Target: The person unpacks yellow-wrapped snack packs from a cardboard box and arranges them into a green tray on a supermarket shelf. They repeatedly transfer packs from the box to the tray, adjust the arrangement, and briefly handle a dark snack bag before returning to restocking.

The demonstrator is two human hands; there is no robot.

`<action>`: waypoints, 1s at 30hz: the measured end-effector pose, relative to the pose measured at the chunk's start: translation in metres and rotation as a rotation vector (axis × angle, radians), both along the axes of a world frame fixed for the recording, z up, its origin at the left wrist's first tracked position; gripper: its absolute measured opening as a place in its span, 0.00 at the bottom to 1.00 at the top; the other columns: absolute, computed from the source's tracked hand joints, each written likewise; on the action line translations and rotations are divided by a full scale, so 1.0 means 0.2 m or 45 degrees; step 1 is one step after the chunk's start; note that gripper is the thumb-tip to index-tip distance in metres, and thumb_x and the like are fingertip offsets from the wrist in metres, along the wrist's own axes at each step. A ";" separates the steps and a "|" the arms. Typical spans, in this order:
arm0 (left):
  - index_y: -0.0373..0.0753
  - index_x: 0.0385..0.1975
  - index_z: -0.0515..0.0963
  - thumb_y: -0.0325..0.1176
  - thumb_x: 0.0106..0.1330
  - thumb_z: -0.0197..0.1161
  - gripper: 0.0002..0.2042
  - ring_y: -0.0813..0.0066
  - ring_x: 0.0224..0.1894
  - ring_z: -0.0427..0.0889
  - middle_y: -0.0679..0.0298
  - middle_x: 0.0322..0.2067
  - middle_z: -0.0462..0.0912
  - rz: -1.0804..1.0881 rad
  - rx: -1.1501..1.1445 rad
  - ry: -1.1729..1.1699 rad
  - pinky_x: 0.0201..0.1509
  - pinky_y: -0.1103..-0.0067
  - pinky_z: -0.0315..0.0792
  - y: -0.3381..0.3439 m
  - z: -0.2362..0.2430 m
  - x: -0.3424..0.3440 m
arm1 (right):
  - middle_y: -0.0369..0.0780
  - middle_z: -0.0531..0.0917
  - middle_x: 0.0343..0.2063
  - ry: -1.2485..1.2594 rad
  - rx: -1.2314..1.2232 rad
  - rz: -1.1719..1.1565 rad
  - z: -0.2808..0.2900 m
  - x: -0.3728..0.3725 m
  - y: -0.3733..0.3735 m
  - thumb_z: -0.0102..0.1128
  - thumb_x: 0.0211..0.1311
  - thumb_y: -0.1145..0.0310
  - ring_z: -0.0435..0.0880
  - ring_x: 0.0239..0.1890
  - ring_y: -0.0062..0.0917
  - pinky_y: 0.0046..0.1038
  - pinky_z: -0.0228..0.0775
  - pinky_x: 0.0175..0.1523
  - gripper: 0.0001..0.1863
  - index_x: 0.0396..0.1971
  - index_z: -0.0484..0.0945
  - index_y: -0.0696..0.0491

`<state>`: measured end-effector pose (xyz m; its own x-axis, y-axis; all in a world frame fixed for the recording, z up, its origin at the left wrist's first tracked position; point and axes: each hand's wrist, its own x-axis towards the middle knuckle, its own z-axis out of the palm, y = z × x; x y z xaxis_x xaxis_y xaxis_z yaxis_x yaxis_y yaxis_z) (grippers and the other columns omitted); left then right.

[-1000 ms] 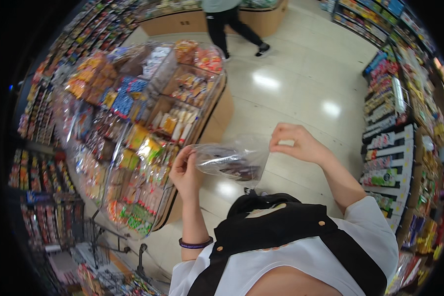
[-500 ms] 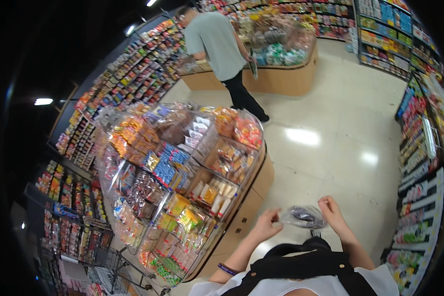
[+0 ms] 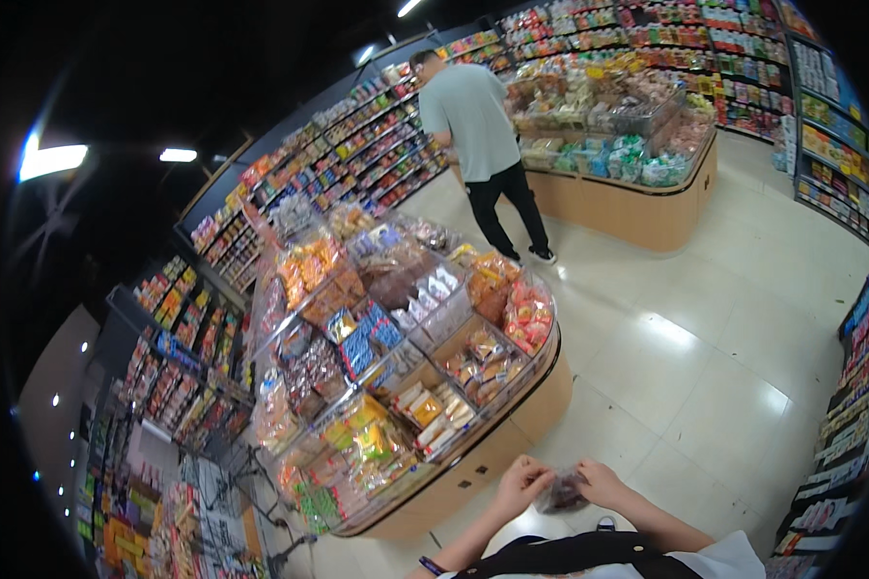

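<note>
Low in the head view, a clear plastic bag with something dark inside hangs between my hands. My left hand is closed, fingertips pinched at the bag's upper left edge. At the other side, my right hand has its fingers curled over the bag's right edge and partly hides it. What the dark contents are is too blurred to make out. Just left of my hands stands a wooden island display whose clear compartments hold wrapped snacks.
A person in a pale green shirt stands ahead beside a second island display. Stocked shelves run along the right. A wire shopping cart is at the lower left. Pale tiled floor lies between the displays and right shelves.
My hands have come closer together, and the bag looks more bunched. The view has shifted, so the displays sit further right and lower. The person ahead has changed stance.
</note>
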<state>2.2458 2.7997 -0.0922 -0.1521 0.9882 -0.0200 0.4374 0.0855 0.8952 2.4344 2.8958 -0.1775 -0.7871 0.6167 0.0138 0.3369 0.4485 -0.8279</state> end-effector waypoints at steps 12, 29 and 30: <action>0.38 0.63 0.60 0.31 0.61 0.68 0.32 0.69 0.55 0.76 0.56 0.58 0.69 0.516 0.170 -0.107 0.59 0.73 0.70 -0.59 0.17 -0.12 | 0.32 0.74 0.20 0.336 -1.200 -0.098 0.19 -0.54 -0.35 0.43 0.74 0.57 0.68 0.22 0.14 0.21 0.60 0.26 0.19 0.29 0.76 0.55; 0.35 0.42 0.76 0.27 0.55 0.60 0.14 0.51 0.45 0.75 0.53 0.39 0.77 1.747 0.089 0.561 0.52 0.65 0.68 -2.85 -0.14 -0.36 | 0.43 0.81 0.42 -0.082 -0.852 1.599 0.58 -1.64 -2.44 0.63 0.61 0.64 0.79 0.44 0.23 0.24 0.71 0.49 0.30 0.62 0.64 0.54; 0.35 0.43 0.77 0.26 0.55 0.60 0.14 0.51 0.45 0.75 0.53 0.39 0.78 1.733 0.103 0.402 0.51 0.66 0.69 -2.95 -0.14 -0.39 | 0.44 0.81 0.43 -0.133 -0.670 1.763 0.60 -1.68 -2.51 0.67 0.58 0.64 0.80 0.45 0.24 0.25 0.71 0.50 0.35 0.64 0.62 0.54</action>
<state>2.1670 2.2106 -0.1208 -0.9680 0.0604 0.2434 0.2354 0.5540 0.7985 2.0977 2.3932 -0.0567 -0.7217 -0.6896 -0.0603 -0.0307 0.1189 -0.9924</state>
